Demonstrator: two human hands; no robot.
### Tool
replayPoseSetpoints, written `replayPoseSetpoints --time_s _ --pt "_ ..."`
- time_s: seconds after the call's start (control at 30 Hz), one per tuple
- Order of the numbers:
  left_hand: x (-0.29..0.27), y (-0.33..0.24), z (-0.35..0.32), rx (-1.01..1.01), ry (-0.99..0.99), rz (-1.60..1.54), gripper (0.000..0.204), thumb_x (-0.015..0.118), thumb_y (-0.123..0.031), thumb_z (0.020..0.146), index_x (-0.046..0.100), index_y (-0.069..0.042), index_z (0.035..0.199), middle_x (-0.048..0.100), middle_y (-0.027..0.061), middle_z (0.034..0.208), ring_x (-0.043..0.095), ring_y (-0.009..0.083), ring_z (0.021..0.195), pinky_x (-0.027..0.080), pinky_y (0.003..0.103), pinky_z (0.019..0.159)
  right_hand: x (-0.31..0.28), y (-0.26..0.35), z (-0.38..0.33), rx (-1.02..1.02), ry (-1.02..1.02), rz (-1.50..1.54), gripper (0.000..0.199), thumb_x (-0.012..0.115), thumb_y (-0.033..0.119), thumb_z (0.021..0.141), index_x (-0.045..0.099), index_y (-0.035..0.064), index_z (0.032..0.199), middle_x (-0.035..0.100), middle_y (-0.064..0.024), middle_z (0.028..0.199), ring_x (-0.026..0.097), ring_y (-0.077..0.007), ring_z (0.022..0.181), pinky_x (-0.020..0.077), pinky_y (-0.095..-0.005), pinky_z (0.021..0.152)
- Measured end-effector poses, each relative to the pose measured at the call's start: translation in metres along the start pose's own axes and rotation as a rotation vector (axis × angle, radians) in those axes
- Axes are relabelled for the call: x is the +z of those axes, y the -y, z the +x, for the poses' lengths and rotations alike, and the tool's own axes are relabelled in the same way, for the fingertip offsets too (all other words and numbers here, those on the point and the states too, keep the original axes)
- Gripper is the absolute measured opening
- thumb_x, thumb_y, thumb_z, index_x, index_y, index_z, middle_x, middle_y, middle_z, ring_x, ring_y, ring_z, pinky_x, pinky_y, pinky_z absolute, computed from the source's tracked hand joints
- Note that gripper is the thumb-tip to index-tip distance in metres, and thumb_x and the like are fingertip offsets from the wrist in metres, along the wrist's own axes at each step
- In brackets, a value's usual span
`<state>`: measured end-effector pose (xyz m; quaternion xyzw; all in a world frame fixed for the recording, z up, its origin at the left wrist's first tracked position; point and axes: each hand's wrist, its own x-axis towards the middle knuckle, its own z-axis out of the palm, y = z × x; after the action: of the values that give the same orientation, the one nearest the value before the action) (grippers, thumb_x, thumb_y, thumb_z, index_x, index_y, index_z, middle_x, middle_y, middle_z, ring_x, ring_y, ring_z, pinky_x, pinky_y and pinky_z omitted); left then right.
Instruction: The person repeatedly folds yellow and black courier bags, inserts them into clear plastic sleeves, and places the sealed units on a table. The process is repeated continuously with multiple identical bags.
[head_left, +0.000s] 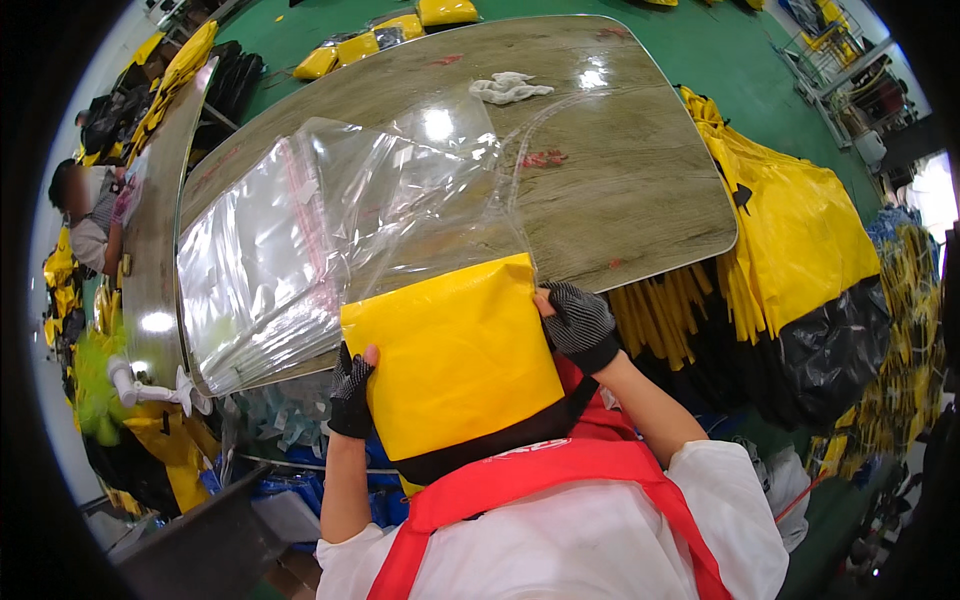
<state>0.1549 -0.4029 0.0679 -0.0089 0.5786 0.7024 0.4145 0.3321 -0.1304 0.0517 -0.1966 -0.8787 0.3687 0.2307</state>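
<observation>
My left hand (353, 390) and my right hand (580, 322) hold a folded yellow bag (455, 355) with a black lower band by its two sides. Both hands wear black fingerless gloves with a light pattern, and their bare thumbs press on the yellow edges. Against the table's near edge, the bag's far edge meets a loose clear plastic bag (430, 235). Whether it sits inside or on top of that plastic, I cannot tell. A stack of clear plastic bags (255, 260) lies to the left on the wood-patterned table (640, 150).
A crumpled white cloth (508, 88) lies on the table's far side. Yellow and black bags (800, 240) hang over its right edge. Folded yellow packs (360, 48) are on the green floor beyond. At far left, another person (95, 215) is at a second table (155, 240).
</observation>
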Motion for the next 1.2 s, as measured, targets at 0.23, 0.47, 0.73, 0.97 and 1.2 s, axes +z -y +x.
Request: replayPoseSetpoints --time_s 0.23,0.47,0.73,0.97,1.2 --pt "-0.017 0.003 -0.009 -0.05 0.179 0.117 0.069 0.075 -0.017 0.07 0.042 -0.004 0.129 0.057 0.0088 0.114 0.056 0.0214 0.101 0.045 0.032 0.087 -0.011 -0.011 0.021 0.522 0.087 0.958 0.048 0.067 0.019 0.081 0.049 -0.0002 0.121 0.057 -0.0096 0.111 0.055 -0.0171 0.095 0.0463 -0.0288 0.082" --pt "0.035 0.032 -0.026 0.056 -0.014 0.121 0.052 0.072 -0.024 0.076 0.051 -0.002 0.118 0.059 0.0075 0.109 0.055 0.0166 0.099 0.043 0.03 0.087 -0.04 0.005 -0.01 0.522 0.264 0.833 0.061 0.07 0.014 0.078 0.04 0.0004 0.129 0.054 -0.0101 0.118 0.05 -0.0174 0.108 0.039 -0.0315 0.096" --pt "0.024 0.041 -0.033 -0.031 0.254 0.084 0.076 0.069 -0.04 0.077 0.034 -0.007 0.134 0.049 0.0086 0.125 0.048 0.0199 0.113 0.039 0.032 0.096 -0.056 0.026 -0.063 0.578 0.562 0.175 0.076 0.068 0.035 0.079 0.033 -0.0026 0.134 0.045 -0.0132 0.13 0.043 -0.0184 0.12 0.038 -0.03 0.097" --pt "0.012 0.032 0.009 -0.115 0.099 0.104 0.052 0.052 -0.042 0.09 0.051 -0.001 0.12 0.057 0.0086 0.115 0.054 0.0148 0.102 0.042 0.029 0.088 -0.043 -0.026 -0.062 0.51 0.275 0.884 0.061 0.06 0.036 0.085 0.039 -0.001 0.13 0.048 -0.0164 0.128 0.046 -0.0192 0.117 0.0389 -0.0325 0.095" --pt "-0.012 0.091 -0.057 -0.177 0.18 0.195 0.052 0.069 -0.034 0.079 0.055 -0.001 0.117 0.063 0.0102 0.105 0.058 0.0209 0.101 0.044 0.031 0.087 -0.04 0.018 -0.131 0.561 0.239 0.582 0.068 0.069 0.039 0.076 0.045 -0.0015 0.126 0.06 -0.0148 0.113 0.058 -0.0238 0.103 0.0431 -0.0314 0.089"
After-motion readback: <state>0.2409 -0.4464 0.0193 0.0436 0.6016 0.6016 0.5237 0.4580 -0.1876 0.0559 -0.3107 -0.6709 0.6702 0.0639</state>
